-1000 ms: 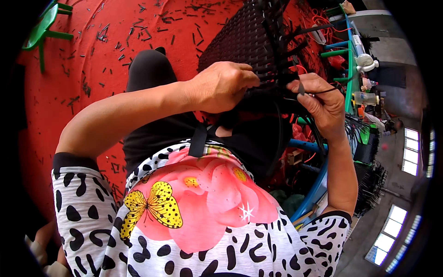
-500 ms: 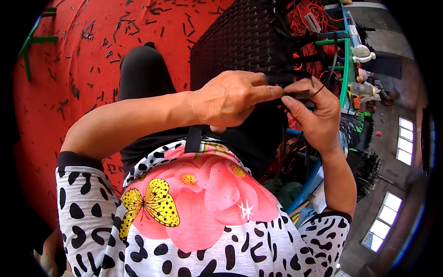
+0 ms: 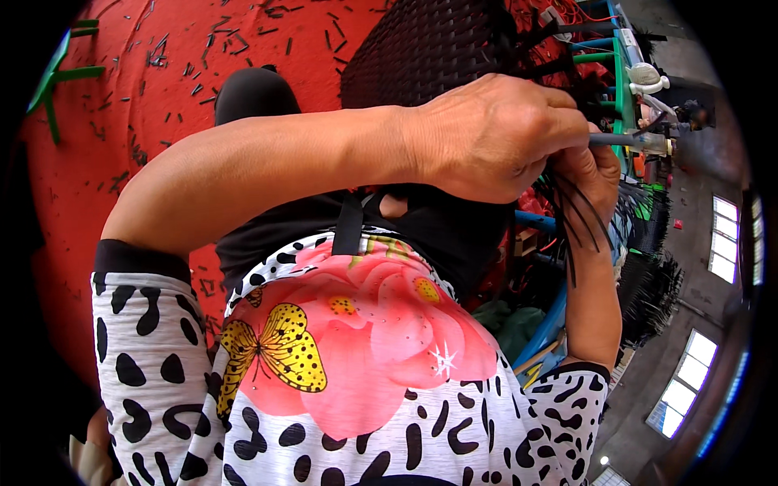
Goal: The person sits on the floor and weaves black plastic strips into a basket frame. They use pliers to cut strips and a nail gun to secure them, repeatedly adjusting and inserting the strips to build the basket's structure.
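Observation:
My left hand (image 3: 494, 138) reaches across my body and pinches a thin grey strip (image 3: 624, 139) at the right edge of a dark woven wicker panel (image 3: 429, 49). My right hand (image 3: 596, 174) sits just below and behind it, fingers closed around a bundle of loose black wicker strands (image 3: 571, 227) that hang down past the wrist. Both hands touch at the panel's unfinished edge, where loose strand ends stick out. The left hand covers most of the right hand's fingers.
A red floor (image 3: 121, 162) littered with short black offcuts lies to the left. A green and blue metal frame (image 3: 620, 73) stands at the upper right. More dark woven pieces (image 3: 656, 243) are stacked at the right, near windows.
The view has closed in on my hands. My left hand has slid further right over the right hand and now pinches the grey strip at the panel's edge.

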Demonstrator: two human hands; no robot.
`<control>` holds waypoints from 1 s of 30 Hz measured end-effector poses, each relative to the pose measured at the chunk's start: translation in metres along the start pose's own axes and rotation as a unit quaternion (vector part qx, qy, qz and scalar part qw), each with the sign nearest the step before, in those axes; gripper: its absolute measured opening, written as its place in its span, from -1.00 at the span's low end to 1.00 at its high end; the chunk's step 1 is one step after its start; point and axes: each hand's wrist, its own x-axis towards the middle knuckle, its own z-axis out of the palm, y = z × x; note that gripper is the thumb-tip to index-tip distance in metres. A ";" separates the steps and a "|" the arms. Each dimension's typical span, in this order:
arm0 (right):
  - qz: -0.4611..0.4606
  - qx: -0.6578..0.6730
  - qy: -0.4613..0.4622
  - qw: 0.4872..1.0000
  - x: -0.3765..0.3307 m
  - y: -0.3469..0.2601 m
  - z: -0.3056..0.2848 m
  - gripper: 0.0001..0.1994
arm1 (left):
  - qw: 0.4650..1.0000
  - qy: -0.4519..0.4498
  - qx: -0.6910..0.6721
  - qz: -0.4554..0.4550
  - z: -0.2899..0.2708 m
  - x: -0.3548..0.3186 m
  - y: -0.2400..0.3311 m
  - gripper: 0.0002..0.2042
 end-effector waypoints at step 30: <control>-0.032 -0.188 -0.150 0.970 0.013 -0.029 0.003 -0.81 | 0.931 -0.154 0.313 0.105 -0.027 0.012 -0.047 -0.83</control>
